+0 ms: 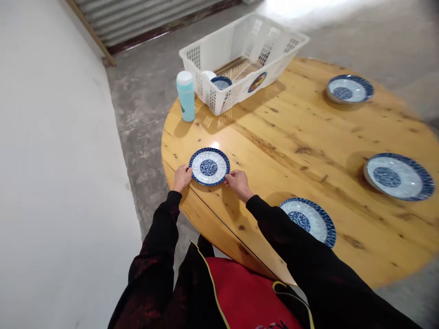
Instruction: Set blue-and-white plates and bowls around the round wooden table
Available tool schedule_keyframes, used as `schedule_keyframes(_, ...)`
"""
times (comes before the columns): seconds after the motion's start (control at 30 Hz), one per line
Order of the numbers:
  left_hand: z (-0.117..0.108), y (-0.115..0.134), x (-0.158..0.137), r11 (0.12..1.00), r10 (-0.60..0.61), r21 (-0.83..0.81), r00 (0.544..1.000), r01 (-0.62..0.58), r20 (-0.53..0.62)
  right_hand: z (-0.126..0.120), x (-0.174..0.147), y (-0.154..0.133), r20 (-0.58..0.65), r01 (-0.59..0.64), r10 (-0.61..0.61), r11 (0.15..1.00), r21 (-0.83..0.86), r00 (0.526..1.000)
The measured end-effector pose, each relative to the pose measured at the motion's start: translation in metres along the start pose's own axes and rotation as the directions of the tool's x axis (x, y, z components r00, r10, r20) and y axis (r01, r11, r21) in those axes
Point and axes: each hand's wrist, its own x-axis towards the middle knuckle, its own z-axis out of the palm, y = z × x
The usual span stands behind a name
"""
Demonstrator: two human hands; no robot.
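Note:
A round plate [208, 167] with a blue patterned rim and blue centre is at the near left part of the wooden table [274, 151]. My left hand [182, 177] pinches its left edge. On the opposite edge, my right hand [238, 183] grips the rim between thumb and fingers. Whether the plate touches the tabletop or is held just above it, I cannot tell. Partly behind my right sleeve lies another blue-rimmed plate [317, 221].
Two more such plates stand to the right, one near [399, 176] and one far [350, 89]. A white plastic basket [236, 98] at the back holds a small blue-rimmed dish [221, 82] and thin sticks [231, 66]. Beside it is a light-blue bottle [186, 98]. A white wall [61, 173] rises at left.

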Motion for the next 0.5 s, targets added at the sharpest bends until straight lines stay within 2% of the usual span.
schedule_keyframes(0.2,0.001,0.007,0.019,0.999,0.001,0.037,0.999,-0.002,0.032,0.006,0.004,-0.006,-0.039,-0.023,0.026,0.996,0.084,0.999)
schedule_keyframes(0.37,-0.003,0.013,0.029,0.993,0.022,0.114,0.999,-0.027,0.044,0.011,0.004,-0.006,-0.026,-0.038,0.043,0.984,0.172,0.999)
schedule_keyframes(0.5,-0.005,0.012,0.034,0.996,0.022,0.086,0.997,-0.028,0.07,0.013,-0.001,-0.008,-0.002,-0.048,0.05,0.968,0.245,0.999)
